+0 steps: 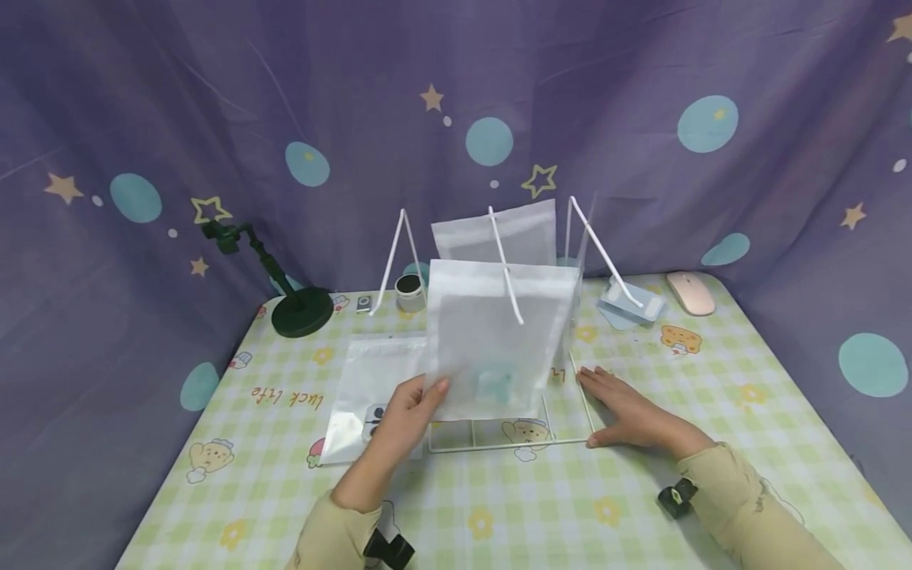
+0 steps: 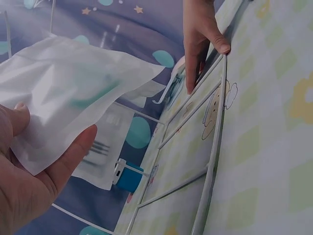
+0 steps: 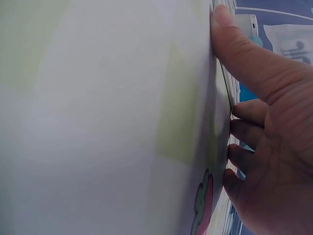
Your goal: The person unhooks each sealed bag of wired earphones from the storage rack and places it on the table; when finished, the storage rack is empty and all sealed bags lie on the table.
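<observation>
A frosted white bag point(image 1: 499, 332) with something teal inside hangs at the middle prong of a white wire rack point(image 1: 513, 446). My left hand point(image 1: 409, 412) pinches its lower left corner, thumb in front and fingers behind, as the left wrist view shows. At the rack's right side, my right hand point(image 1: 630, 412) rests with fingers spread along the base wire and the thumb at the front corner. Another pale bag point(image 1: 499, 229) is behind the held one. Flat on the table, partly behind my left forearm, lies a zip bag point(image 1: 356, 396) holding a white item with dark round spots.
A dark green desk lamp point(image 1: 302, 313) stands at the back left, near a small grey device point(image 1: 364, 304) and a white jar point(image 1: 409, 294). Light blue packs point(image 1: 631, 302) and a pink mouse point(image 1: 691, 293) lie at the back right. Two other rack prongs stick out toward me.
</observation>
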Demonstrator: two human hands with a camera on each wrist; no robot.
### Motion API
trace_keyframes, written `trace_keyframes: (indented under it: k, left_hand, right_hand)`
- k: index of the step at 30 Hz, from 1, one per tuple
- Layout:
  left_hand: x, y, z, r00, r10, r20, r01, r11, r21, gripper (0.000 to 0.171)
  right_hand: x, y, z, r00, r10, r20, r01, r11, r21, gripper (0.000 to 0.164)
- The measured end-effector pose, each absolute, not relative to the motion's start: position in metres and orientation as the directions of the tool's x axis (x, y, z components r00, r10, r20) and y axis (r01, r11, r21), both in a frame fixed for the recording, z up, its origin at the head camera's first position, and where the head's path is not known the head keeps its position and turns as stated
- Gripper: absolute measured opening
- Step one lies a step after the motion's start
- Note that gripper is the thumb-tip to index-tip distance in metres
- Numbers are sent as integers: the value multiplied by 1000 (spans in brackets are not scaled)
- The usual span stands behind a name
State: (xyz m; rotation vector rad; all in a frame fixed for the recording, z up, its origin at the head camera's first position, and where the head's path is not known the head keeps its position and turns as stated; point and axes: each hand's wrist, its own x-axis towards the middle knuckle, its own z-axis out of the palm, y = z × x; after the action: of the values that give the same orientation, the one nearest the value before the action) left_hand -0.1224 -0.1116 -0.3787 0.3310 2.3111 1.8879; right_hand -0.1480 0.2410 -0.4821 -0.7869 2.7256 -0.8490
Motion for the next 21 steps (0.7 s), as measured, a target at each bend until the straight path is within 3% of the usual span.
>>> trace_keyframes:
  k: [21]
  left_hand:
    - [-103,-136,-402,-910,394,130,202,146,968,28]
  right_hand:
    - [-149,242,-484,-846,-532,-20,-426,699,-575,99]
